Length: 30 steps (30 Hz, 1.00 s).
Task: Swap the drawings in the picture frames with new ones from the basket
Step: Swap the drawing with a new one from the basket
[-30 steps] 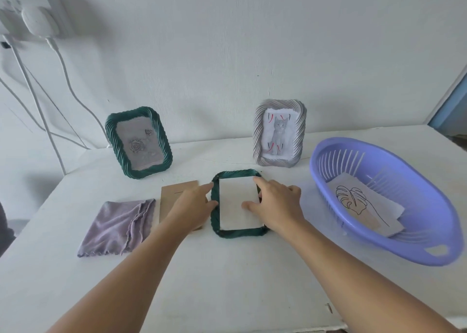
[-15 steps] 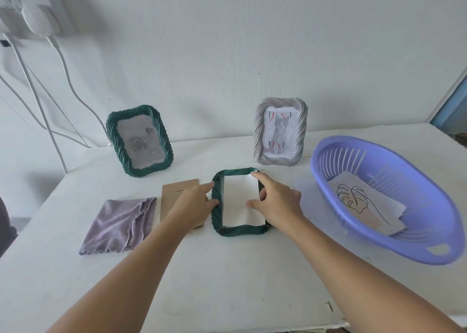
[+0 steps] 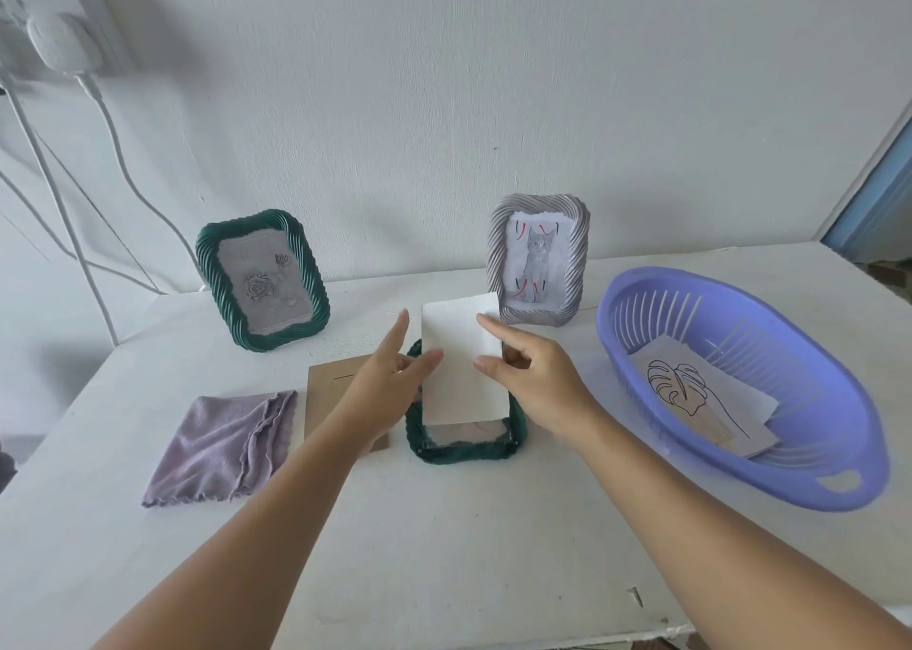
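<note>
Since the earlier frames the white sheet (image 3: 464, 361) has risen out of the flat green frame (image 3: 466, 444): it lay flat inside the frame before and now stands tilted, its far edge lifted toward the wall and its near edge still at the frame's opening.

Left to right. White cables (image 3: 94, 166) hang down the wall from a plug at the upper left. A lilac cloth (image 3: 224, 447) lies folded on the white table (image 3: 444, 551). Behind it a standing green frame (image 3: 261, 282) shows a rose drawing. A brown backing board (image 3: 330, 393) lies flat just beside the cloth, partly under the left forearm. The left hand (image 3: 390, 383) pinches the sheet's left edge with the thumb on its near face; the index finger points straight up and away. The flat green frame lies face down between the two hands, its glass showing below the sheet. The right hand (image 3: 533, 383) grips the sheet's right edge, thumb on the near face, index finger stretched along the top, other fingers curled behind. A grey frame (image 3: 538, 264) with a cat drawing stands near the wall behind the right hand. At far right a purple basket (image 3: 829, 462) holds a leaf drawing (image 3: 691, 393) on top of other sheets.
</note>
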### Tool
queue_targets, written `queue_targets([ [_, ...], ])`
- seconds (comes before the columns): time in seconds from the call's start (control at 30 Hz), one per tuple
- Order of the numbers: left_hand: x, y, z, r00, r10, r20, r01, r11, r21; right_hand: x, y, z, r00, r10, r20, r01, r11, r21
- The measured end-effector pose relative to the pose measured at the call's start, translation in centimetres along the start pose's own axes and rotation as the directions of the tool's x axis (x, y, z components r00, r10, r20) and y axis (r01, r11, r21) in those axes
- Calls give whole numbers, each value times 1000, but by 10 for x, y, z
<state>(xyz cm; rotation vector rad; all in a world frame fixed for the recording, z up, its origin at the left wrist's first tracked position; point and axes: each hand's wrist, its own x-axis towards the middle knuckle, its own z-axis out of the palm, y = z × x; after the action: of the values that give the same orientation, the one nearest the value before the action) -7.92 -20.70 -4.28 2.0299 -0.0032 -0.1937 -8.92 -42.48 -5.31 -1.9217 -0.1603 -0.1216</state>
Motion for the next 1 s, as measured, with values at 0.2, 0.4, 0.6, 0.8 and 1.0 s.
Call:
queue_targets([
  [0.2,-1,11,5,992,68,102,-36,957,-287,-4,-6,-6,999,14,32,-14,1000,-1],
  [0.4,-1,9,11,992,122,25,-114,970,-217,-13,-21,-16,992,-118,-39,89,890,-448],
  [0.6,4,15,29,989,145,25,-139,977,-162,-20,-41,-53,960,-260,-108,100,674,-732],
  [0.8,8,35,64,989,128,70,-124,990,-68,-37,-36,-99,988,64,-143,-153,598,-787],
  [1.0,13,53,101,991,86,105,-86,996,4,-50,-23,-120,967,218,-129,-245,680,-691],
])
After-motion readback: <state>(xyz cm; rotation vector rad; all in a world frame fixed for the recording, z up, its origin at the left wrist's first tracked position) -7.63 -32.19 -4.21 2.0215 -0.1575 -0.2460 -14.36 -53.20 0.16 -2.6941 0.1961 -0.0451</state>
